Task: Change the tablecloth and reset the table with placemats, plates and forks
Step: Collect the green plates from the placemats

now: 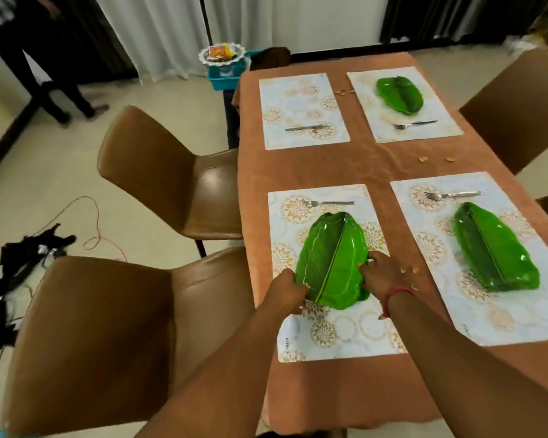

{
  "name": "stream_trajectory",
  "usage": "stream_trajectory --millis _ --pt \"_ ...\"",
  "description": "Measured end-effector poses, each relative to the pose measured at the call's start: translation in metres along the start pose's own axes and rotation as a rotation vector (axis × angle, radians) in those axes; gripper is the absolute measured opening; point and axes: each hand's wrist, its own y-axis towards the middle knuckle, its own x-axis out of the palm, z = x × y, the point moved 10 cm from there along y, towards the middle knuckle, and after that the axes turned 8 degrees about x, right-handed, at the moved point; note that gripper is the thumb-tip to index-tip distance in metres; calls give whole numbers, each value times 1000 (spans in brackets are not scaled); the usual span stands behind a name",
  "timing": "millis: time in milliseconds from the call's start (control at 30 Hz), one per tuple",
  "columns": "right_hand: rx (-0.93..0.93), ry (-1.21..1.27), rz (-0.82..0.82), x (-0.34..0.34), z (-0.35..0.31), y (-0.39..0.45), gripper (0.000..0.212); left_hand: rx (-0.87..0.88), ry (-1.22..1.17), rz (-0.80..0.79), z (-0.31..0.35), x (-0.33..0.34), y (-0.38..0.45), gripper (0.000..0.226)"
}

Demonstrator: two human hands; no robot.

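Note:
A green leaf-shaped plate (329, 257) lies on the near left placemat (345, 336). My left hand (287, 290) grips its left edge and my right hand (383, 273) grips its right edge. A fork (328, 202) lies beyond the plate on the same mat. The near right placemat (519, 320) carries a green plate (494, 248) and a fork (453, 195). At the far right, a mat (370, 90) holds a plate (399, 94) and a fork (415, 124). On the far left mat (301, 102) only a fork (304, 128) lies. An orange-brown tablecloth (329, 165) covers the table.
Brown chairs stand left of the table (159, 172) (102, 336) and right of it (516, 102). Small crumbs (423, 159) dot the cloth. A teal basket (225, 74) sits past the table's far end. Cables (29, 248) lie on the floor. A person's legs (54, 90) stand at far left.

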Motion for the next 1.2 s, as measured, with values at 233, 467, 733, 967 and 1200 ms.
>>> stream_trajectory --millis 233,467,733,967,1200 --pt "-13 -195 79 7 -6 29 28 120 498 -50 7 -4 30 26" --pt "-79 -340 116 5 -14 48 35 67 571 -144 1 19 41 27" --pt "-198 -616 86 13 -16 60 39 -1 568 -151 10 28 45 23" --pt "-237 -613 52 13 -16 68 34 -13 412 -4 11 26 53 18" --pt "-150 -476 -102 18 -4 79 33 -115 -37 204 -1 22 65 20"
